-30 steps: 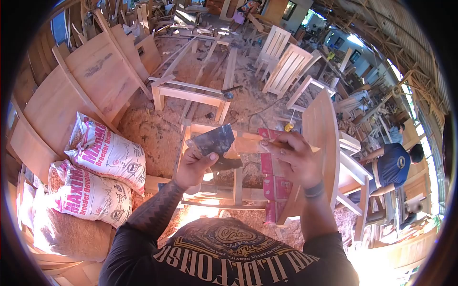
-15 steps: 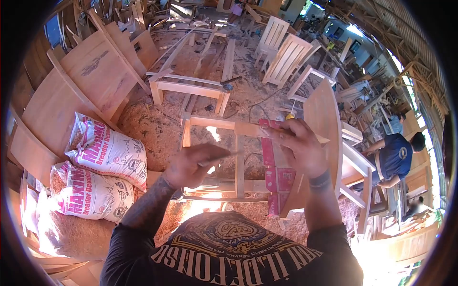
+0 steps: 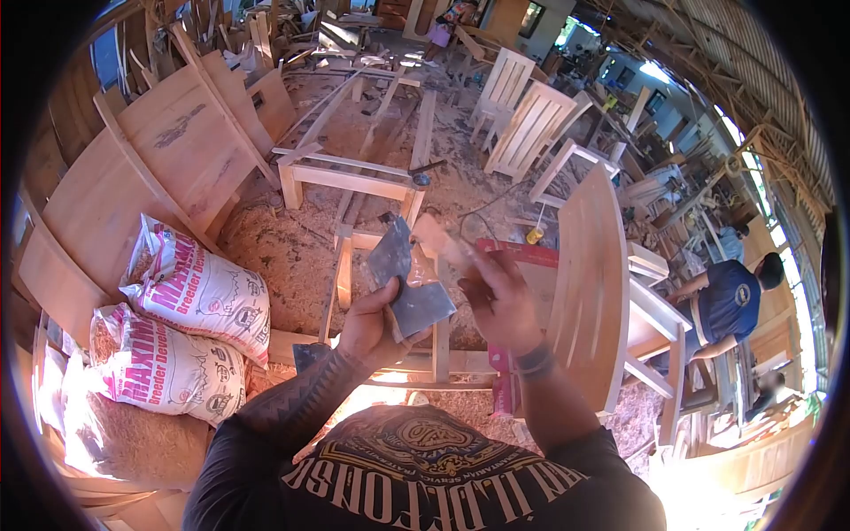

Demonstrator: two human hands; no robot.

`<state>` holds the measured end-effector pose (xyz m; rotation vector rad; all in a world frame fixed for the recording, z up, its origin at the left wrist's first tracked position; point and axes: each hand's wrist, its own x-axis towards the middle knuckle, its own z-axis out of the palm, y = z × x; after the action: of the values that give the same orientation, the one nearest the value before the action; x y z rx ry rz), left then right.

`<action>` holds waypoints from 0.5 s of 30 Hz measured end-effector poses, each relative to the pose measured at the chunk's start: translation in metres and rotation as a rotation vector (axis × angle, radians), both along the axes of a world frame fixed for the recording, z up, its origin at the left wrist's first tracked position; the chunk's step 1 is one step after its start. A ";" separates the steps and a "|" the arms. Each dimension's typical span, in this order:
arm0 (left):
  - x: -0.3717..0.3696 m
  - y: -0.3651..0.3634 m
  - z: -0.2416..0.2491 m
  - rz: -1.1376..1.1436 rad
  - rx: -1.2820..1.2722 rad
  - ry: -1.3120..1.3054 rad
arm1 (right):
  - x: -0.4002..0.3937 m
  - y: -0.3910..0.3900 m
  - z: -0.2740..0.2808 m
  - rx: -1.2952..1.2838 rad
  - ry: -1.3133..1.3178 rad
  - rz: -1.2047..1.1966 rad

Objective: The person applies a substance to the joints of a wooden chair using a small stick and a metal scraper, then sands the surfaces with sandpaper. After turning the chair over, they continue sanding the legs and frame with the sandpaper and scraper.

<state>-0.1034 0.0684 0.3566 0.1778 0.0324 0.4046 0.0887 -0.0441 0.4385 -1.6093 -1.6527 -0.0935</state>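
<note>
My left hand (image 3: 372,326) is closed on a dark grey flat sheet (image 3: 423,307) with an irregular outline, thumb on top. A glossy brownish smear lies on the sheet's face. My right hand (image 3: 500,296) grips a thin, light tan flat piece (image 3: 440,241), whose far end is at the sheet's upper edge. Below both hands stands a wooden frame (image 3: 441,354) with upright and cross bars. A curved wooden panel (image 3: 589,292) is to the right of my right hand.
Two printed sacks (image 3: 199,296) lean at the left by large boards (image 3: 146,168). A low wooden frame (image 3: 350,180) stands ahead, slatted chair backs (image 3: 531,124) beyond it. Another person (image 3: 726,296) works at the right. A red strip (image 3: 522,252) lies near the panel.
My left hand has turned, so the grey sheet now shows broadly. My right hand has moved left and down, bringing the tan piece to the sheet. The view has shifted slightly.
</note>
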 end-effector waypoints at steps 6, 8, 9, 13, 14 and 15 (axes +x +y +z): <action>-0.019 0.024 -0.010 0.323 0.111 0.075 | 0.037 -0.001 -0.059 -0.092 -0.467 -0.046; -0.047 0.045 -0.015 0.394 0.084 0.012 | 0.065 -0.011 -0.108 -0.286 -0.260 -0.111; -0.060 0.053 -0.021 0.556 0.078 0.063 | 0.080 -0.016 -0.137 -0.379 -0.157 -0.138; -0.132 0.073 -0.042 0.557 0.129 0.245 | 0.119 -0.046 -0.275 -0.673 0.146 -0.260; -0.145 0.072 -0.047 0.560 0.118 0.248 | 0.115 -0.050 -0.306 -0.692 0.190 -0.279; -0.157 0.070 -0.051 0.565 0.107 0.250 | 0.109 -0.053 -0.335 -0.710 0.232 -0.296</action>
<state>-0.2600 0.1380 0.3055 0.3255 0.3122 0.9472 0.1978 -0.0966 0.1038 -2.2808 -1.3213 0.5685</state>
